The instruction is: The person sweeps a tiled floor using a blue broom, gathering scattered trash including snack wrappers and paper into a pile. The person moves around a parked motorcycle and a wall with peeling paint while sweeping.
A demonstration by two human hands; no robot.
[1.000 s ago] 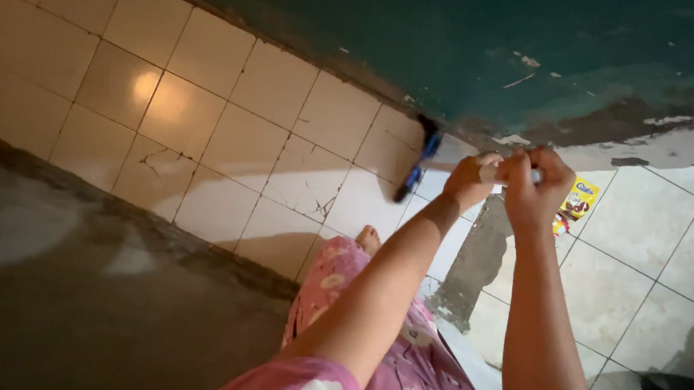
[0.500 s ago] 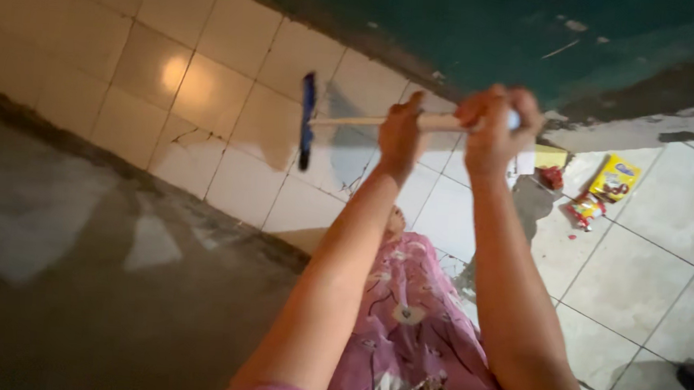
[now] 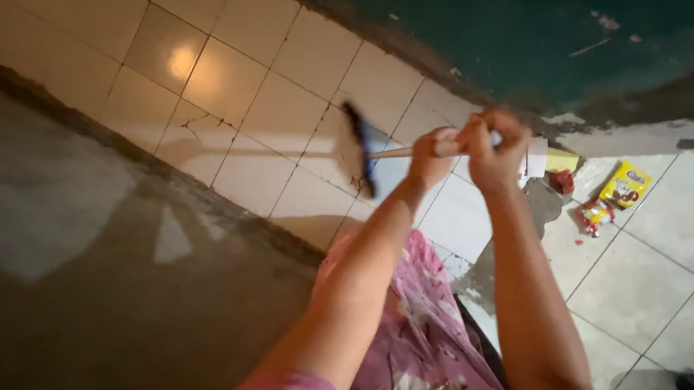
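**Both hands on a broom over cracked floor tiles**

The floor (image 3: 233,92) is laid with glossy cream square tiles, several cracked, with one bright lamp reflection at far left. A band of rough grey concrete (image 3: 78,267) runs across the near left, matt and patchy. At the far side stands a dark teal wall (image 3: 493,35) with chipped paint along its foot.

The left hand (image 3: 432,154) and right hand (image 3: 494,148) are both closed around a pale, slim wooden broom handle (image 3: 394,151), the right hand at its end, the left just beside it. The blue broom head (image 3: 359,148) lies blurred over the tiles, left of the hands.

Right of the hands, near the wall, lie a yellow snack packet (image 3: 625,185), a red-and-yellow wrapper (image 3: 593,214) and a white paper piece (image 3: 535,157). Pink floral cloth (image 3: 419,336) covers the person's lap below the arms.
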